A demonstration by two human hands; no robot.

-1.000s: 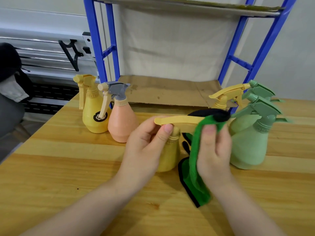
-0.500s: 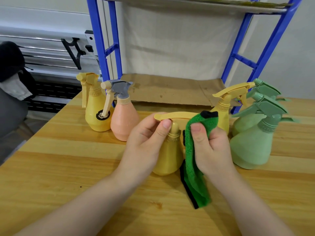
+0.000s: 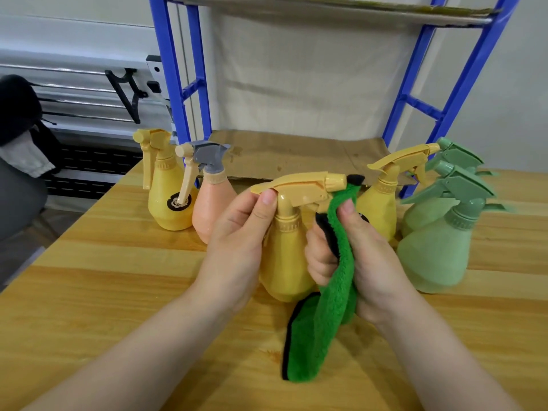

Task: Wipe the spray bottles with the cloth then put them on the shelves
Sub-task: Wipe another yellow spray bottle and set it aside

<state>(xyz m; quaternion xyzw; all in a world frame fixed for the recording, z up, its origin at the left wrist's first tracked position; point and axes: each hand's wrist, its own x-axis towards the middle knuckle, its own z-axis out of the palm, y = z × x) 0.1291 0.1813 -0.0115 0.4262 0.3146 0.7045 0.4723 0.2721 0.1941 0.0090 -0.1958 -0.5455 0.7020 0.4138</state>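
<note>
yellow bottle (image 3: 284, 262) label-free, perhaps; hands grip.

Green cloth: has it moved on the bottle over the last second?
Yes. The green cloth in the right hand slid down from the held yellow bottle's nozzle toward the trigger side and table.

Yellow plastic spray bottle (image 3: 286, 262) standing upright on table, green black-edged microfibre cloth (image 3: 329, 307) draping beside it, touching nozzle.
</note>
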